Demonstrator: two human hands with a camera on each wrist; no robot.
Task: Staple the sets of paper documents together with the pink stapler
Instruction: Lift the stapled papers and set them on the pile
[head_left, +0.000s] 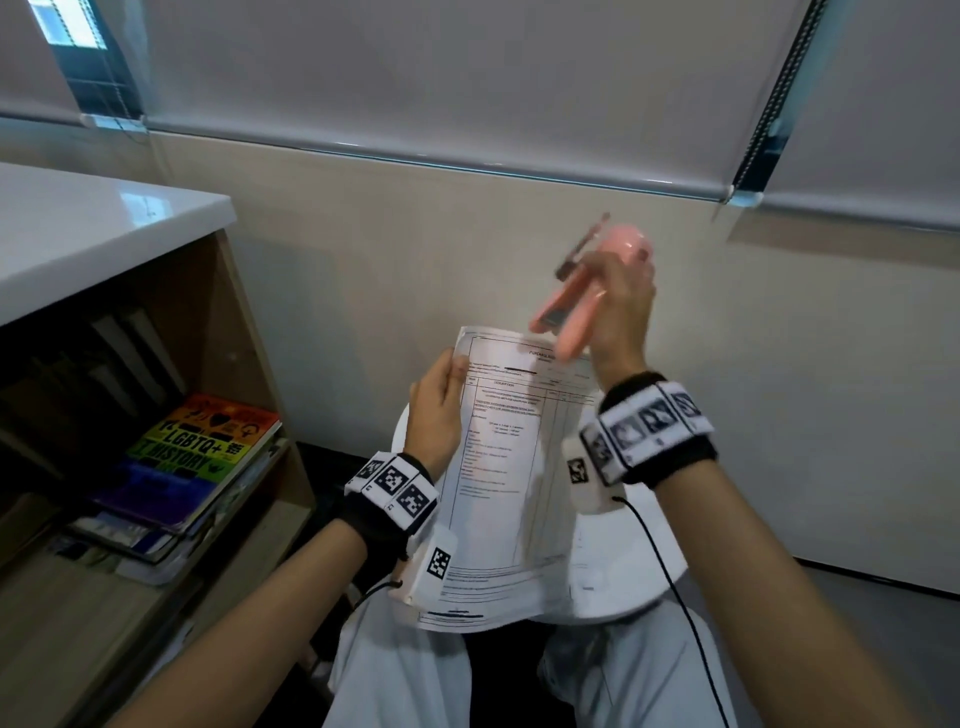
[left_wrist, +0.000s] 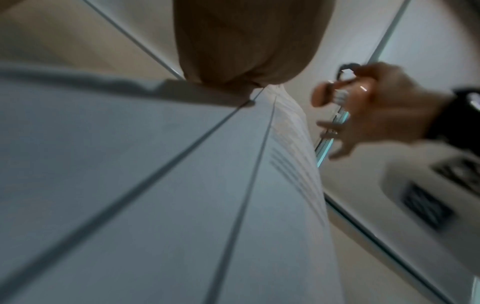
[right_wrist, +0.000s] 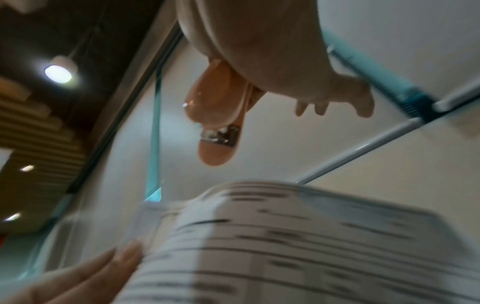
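Observation:
My left hand (head_left: 439, 402) grips the left edge of a set of printed paper documents (head_left: 511, 467), held upright over my lap; the thumb lies on the front page. My right hand (head_left: 621, 306) holds the pink stapler (head_left: 566, 306) in the air just above the top right corner of the pages, its nose pointing down toward them. The stapler's top part is swung away from its base, and the metal magazine shows. In the right wrist view the stapler (right_wrist: 215, 115) hangs above the blurred paper (right_wrist: 285, 246). In the left wrist view the paper (left_wrist: 155, 185) fills the frame, with the right hand (left_wrist: 376, 111) beyond.
A wooden shelf unit (head_left: 171, 332) with a white top stands at my left, with stacked books (head_left: 197, 457) inside. A beige wall (head_left: 467, 249) and lowered roller blinds (head_left: 441, 78) are ahead. A white round stool or table (head_left: 639, 582) sits under the paper. A black cable (head_left: 670, 571) hangs from my right wrist.

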